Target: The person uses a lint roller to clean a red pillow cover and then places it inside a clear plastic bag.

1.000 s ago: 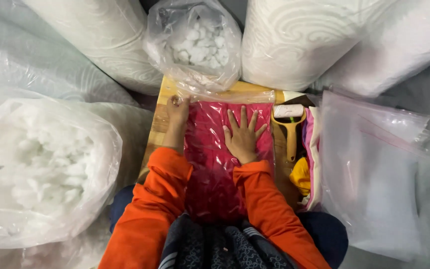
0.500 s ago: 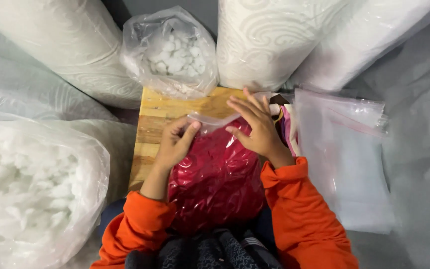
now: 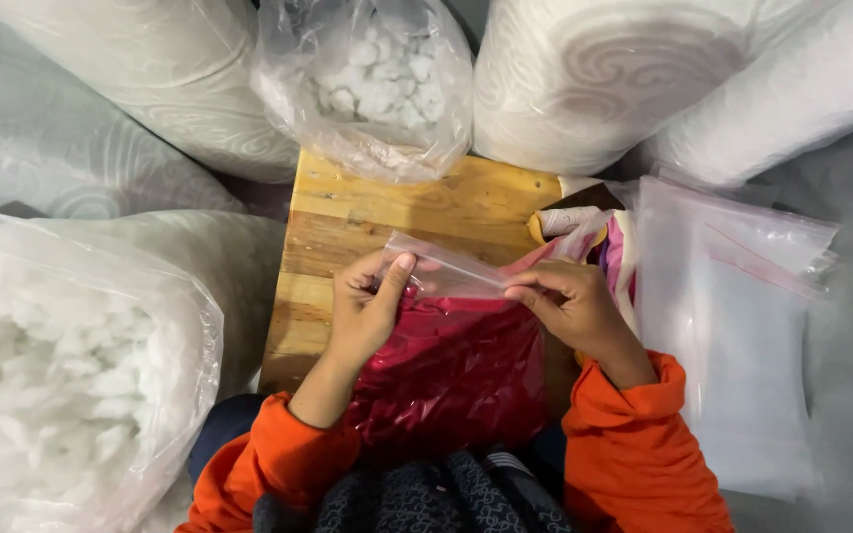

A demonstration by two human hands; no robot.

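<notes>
Both hands pinch the clear top strip of a red filled bag (image 3: 456,375) that leans from the lap onto the wooden surface (image 3: 397,212): the left hand (image 3: 362,316) grips its left end between thumb and fingers, the right hand (image 3: 570,306) its right end. To close it well, it seems best to keep the strip taut and flat between the hands, then press evenly along it. A stack of clear bags (image 3: 733,326) lies just right of the right hand.

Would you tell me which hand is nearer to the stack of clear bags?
Right. The right hand is just beside the stack of clear bags; the left hand is across the red-filled bag.
</notes>
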